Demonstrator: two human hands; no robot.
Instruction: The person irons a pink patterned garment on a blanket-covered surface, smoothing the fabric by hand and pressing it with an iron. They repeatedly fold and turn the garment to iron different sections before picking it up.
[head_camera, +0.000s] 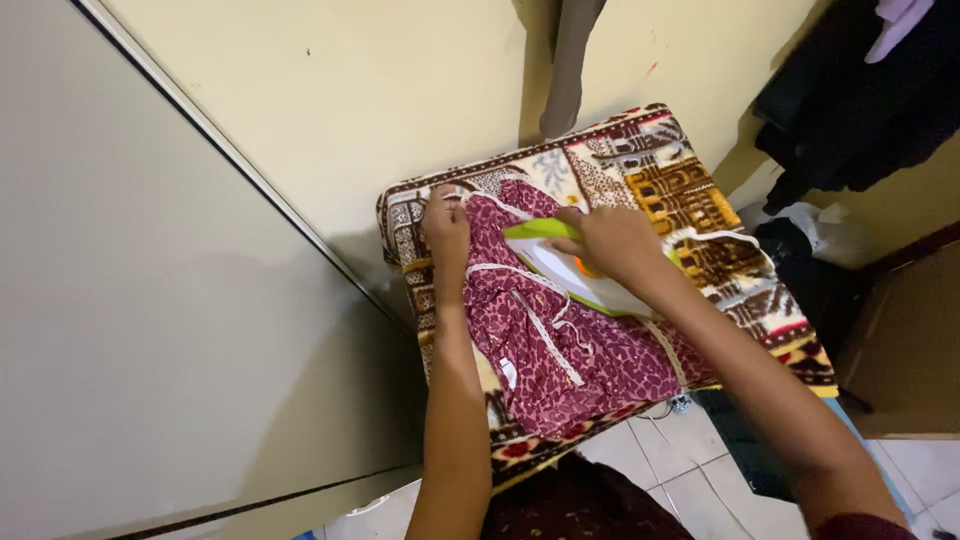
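Note:
A maroon patterned garment (560, 350) with white trim lies spread on a board covered by a brown, white and orange patterned blanket (660, 175). My right hand (610, 240) grips the handle of a white and green clothes iron (570, 270), which rests flat on the garment's upper part. Beside it, my left hand (447, 235) presses down on the garment's far left edge and pinches the fabric there. The iron's tip points toward my left hand.
A cream wall (350, 90) rises behind the board, and a large pale panel (150, 300) stands at the left. Dark clothes (860, 100) hang at the upper right over a heap of items. White floor tiles (680, 460) and a cord show below the board.

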